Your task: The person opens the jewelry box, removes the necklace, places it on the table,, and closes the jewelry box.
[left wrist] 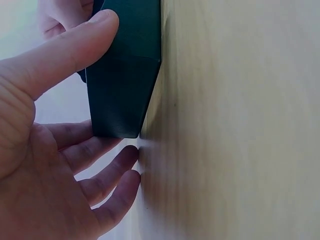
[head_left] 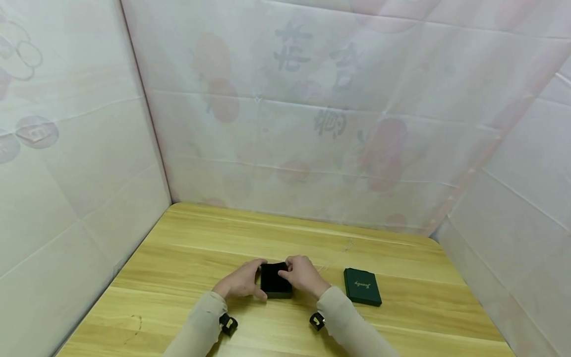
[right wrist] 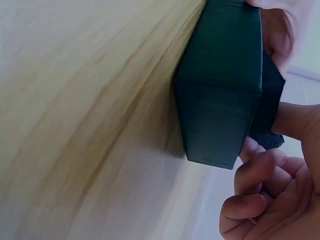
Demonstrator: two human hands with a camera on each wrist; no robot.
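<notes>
- Table (head_left: 424, 277): wood-look top, under both hands.
- L hand (head_left: 243, 280): clamped on the box, thumb at the near side, fingertips at the far side; ring + little fingers spread off it, AFAICT.
- R hand (head_left: 305, 275): thumb + index pinch the black pad, other fingers curled in.
- Box (right wrist: 220, 120): dark green, sits upright on the table btwn the two hands.
- Lid (head_left: 363, 287): off, lying flat to the right of the R hand, gold lettering up. So opening = done, IMO.
- Black pad (right wrist: 270, 100): in the R hand's pinch, one edge poking above the box rim, so not flush. Going in or out? Can't tell.
- Thin strand (head_left: 348, 244): prob a chain, on the table beyond the R hand, outside the box. Pad unseated, lid off = unfinished IMO.
</notes>
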